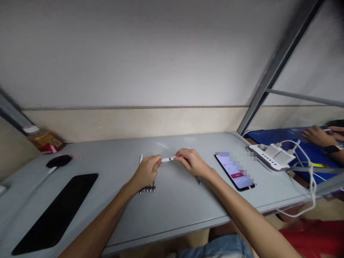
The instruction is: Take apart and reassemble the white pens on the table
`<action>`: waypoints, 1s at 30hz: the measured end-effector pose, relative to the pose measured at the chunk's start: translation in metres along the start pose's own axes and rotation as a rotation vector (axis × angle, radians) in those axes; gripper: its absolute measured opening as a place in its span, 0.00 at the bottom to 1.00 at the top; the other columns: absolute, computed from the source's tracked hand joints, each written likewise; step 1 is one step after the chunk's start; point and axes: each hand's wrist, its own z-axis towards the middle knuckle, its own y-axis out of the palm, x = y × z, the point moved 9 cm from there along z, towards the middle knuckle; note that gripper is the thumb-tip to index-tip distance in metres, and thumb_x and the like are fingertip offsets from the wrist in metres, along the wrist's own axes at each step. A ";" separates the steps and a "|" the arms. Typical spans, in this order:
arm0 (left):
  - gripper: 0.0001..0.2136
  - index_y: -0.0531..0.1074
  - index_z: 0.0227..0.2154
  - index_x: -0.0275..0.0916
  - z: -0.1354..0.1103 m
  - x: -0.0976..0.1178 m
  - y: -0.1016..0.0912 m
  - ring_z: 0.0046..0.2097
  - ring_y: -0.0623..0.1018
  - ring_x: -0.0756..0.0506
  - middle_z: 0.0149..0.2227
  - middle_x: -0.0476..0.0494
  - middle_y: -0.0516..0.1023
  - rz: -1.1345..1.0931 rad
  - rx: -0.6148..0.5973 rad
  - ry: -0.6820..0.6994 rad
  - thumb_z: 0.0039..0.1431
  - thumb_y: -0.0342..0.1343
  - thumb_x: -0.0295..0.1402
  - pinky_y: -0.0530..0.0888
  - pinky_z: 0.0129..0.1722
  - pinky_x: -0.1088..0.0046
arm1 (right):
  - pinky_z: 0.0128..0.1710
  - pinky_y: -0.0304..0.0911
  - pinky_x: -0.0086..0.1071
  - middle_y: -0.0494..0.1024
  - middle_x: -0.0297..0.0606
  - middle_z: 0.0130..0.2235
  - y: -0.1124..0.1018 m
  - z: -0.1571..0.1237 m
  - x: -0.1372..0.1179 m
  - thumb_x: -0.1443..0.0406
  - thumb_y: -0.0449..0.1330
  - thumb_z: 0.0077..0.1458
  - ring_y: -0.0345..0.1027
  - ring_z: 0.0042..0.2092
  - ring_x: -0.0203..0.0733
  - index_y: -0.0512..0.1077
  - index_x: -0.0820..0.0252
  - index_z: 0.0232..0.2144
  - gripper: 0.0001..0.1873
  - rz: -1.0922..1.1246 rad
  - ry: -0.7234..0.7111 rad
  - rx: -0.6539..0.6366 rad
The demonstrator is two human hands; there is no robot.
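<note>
A white pen (167,159) is held level above the grey table, between my two hands. My left hand (148,171) is closed around its left end. The fingers of my right hand (191,161) pinch its right end, where a dark and silvery part shows. Several pens (147,189) lie side by side on the table under my left hand, which hides their middles; their metal tips point toward me. Another metal-tipped piece (198,180), perhaps a pen, lies partly hidden beneath my right wrist.
To the right lie a lit phone (235,172) and a white power strip (270,156) with plugs and cables. A black pad (57,211), a black round disc (58,161) and a bottle (43,139) are on the left. Another person's hands (319,138) work at a blue table.
</note>
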 end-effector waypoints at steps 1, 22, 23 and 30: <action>0.09 0.62 0.26 0.41 0.000 -0.003 0.002 0.32 0.70 0.47 0.27 0.49 0.71 -0.032 -0.010 -0.017 0.54 0.41 0.22 0.64 0.34 0.72 | 0.36 0.55 0.30 0.71 0.37 0.30 -0.003 0.000 -0.002 0.62 0.50 0.63 0.61 0.33 0.37 0.71 0.61 0.33 0.13 -0.022 -0.037 0.029; 0.11 0.67 0.37 0.41 0.000 0.000 0.001 0.40 0.69 0.45 0.34 0.49 0.72 0.156 -0.008 -0.004 0.67 0.39 0.36 0.58 0.41 0.66 | 0.33 0.59 0.29 0.72 0.36 0.32 0.002 -0.005 0.045 0.61 0.60 0.53 0.65 0.33 0.36 0.72 0.62 0.33 0.09 0.220 0.282 0.070; 0.11 0.67 0.38 0.41 0.000 -0.001 0.001 0.40 0.69 0.45 0.34 0.49 0.72 0.150 -0.006 -0.008 0.67 0.39 0.36 0.58 0.42 0.66 | 0.34 0.60 0.28 0.73 0.37 0.37 0.000 -0.005 0.043 0.62 0.63 0.49 0.65 0.36 0.37 0.71 0.61 0.36 0.11 0.238 0.256 0.090; 0.11 0.67 0.38 0.42 0.001 0.001 0.003 0.39 0.69 0.45 0.33 0.49 0.73 0.141 -0.010 -0.018 0.67 0.40 0.37 0.58 0.42 0.66 | 0.33 0.59 0.29 0.71 0.35 0.31 0.007 -0.004 0.043 0.66 0.58 0.54 0.63 0.32 0.36 0.72 0.60 0.34 0.05 0.218 0.258 0.023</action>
